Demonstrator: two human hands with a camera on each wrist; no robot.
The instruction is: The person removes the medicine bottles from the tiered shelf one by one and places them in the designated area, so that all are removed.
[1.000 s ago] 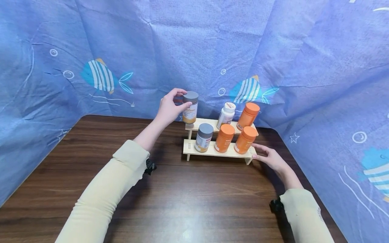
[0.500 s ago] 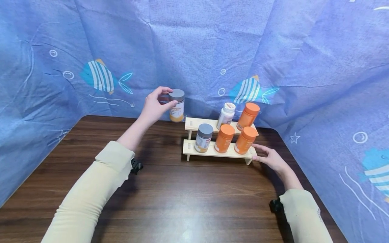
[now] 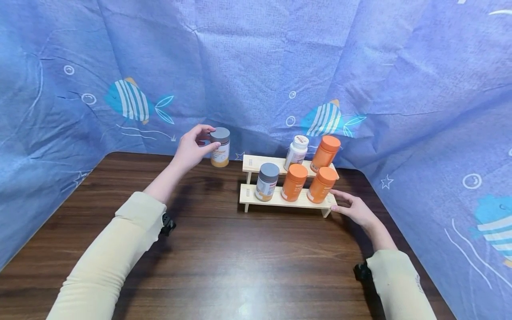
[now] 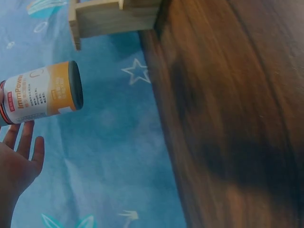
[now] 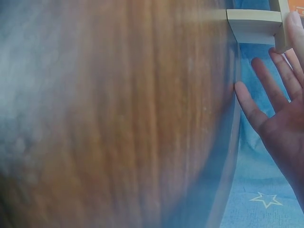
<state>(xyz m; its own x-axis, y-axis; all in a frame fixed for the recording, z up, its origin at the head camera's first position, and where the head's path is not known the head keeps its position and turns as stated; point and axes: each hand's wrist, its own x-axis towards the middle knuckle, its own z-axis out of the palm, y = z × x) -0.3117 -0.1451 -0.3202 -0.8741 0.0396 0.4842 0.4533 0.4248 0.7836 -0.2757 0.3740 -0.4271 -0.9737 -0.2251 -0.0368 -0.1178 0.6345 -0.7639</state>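
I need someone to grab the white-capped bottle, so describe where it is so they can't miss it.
Find the pale wooden two-step rack at the back of the dark wooden table. On its upper step, left of an orange-capped orange bottle, stands the small white bottle, the only white-capped one there.

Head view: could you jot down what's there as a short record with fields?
Left hand: left hand grips a grey-lidded bottle left of the rack, off its shelves
Right hand: right hand open, fingers at the rack's right end
Rack: two-step wooden rack on the brown table
Upper step: white bottle, orange bottle
Lower step: grey-lidded bottle on the rack, two orange bottles
Backdrop: blue fish-print cloth
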